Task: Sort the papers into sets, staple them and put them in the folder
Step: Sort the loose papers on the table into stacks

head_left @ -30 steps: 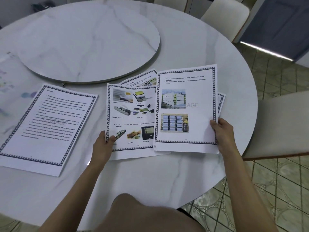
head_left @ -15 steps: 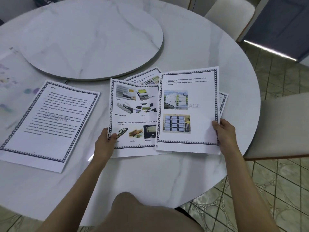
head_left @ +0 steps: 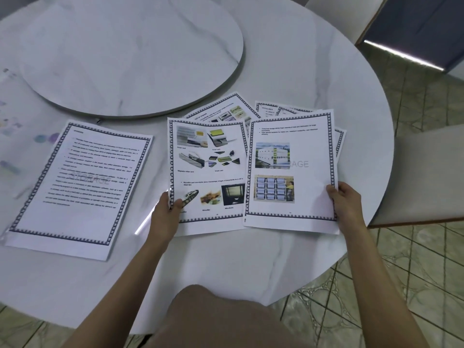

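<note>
With your left hand (head_left: 167,209) pinching the microfilm page (head_left: 208,172) and your right hand (head_left: 347,200) pinching the shelving page (head_left: 291,169), compare footer numbers before stacking.

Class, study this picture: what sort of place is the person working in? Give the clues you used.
Most likely a home dining room, not an office: a round marble-look table with a raised turntable at its centre, padded chairs drawn up to it, and a patterned tiled floor.
</note>
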`<act>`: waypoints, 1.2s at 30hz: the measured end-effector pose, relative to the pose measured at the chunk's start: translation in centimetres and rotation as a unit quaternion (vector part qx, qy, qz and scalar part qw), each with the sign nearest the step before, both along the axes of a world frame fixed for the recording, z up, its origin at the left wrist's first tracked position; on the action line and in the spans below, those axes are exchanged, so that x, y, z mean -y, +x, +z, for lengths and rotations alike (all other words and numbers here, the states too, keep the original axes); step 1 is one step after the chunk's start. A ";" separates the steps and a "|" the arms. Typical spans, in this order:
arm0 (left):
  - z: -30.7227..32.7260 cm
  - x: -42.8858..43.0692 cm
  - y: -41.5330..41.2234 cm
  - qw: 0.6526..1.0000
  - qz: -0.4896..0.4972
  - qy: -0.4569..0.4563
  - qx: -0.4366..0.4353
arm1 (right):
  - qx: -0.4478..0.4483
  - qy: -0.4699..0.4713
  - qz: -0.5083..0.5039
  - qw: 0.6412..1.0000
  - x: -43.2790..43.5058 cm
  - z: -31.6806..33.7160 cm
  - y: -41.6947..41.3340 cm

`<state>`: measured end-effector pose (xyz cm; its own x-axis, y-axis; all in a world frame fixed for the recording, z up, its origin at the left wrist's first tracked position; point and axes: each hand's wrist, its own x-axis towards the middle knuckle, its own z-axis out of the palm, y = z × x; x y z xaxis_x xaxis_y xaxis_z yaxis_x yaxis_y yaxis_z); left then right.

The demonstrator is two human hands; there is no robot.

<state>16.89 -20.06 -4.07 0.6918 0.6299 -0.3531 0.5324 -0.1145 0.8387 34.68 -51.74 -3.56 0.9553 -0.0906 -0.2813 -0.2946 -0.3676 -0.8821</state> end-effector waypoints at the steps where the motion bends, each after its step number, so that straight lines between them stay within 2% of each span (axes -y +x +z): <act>1: 0.1 -0.1 -0.1 1.000 -0.001 -0.006 0.000 | -0.001 -0.005 -0.001 1.000 -0.1 0.0 -0.2; 9: 1.4 -1.2 -0.5 1.000 -0.013 0.019 0.014 | 0.002 -0.015 -0.027 1.000 -0.7 1.1 -0.7; 14: 1.8 -2.4 -1.1 0.997 -0.027 0.062 0.047 | -0.007 0.071 -0.034 0.997 -2.7 2.5 -1.5; 19: 2.9 -4.2 -0.2 0.996 -0.031 -0.037 0.073 | -0.020 0.113 0.003 0.993 -7.1 2.9 -2.5; 25: 2.7 -5.7 0.5 0.990 -0.054 -0.120 0.042 | -0.067 0.164 0.049 0.983 -12.1 3.0 -3.9; 29: 2.8 -6.0 -0.1 0.981 -0.018 -0.188 0.052 | -0.084 0.160 0.081 0.980 -14.5 2.6 -5.5; 31: 2.8 -6.2 -0.4 0.979 -0.013 -0.195 0.050 | -0.075 0.138 0.105 0.982 -15.4 2.3 -6.3; 36: 1.5 -7.1 -1.6 0.991 -0.008 -0.136 0.011 | -0.052 0.083 0.168 0.981 -16.8 1.4 -7.7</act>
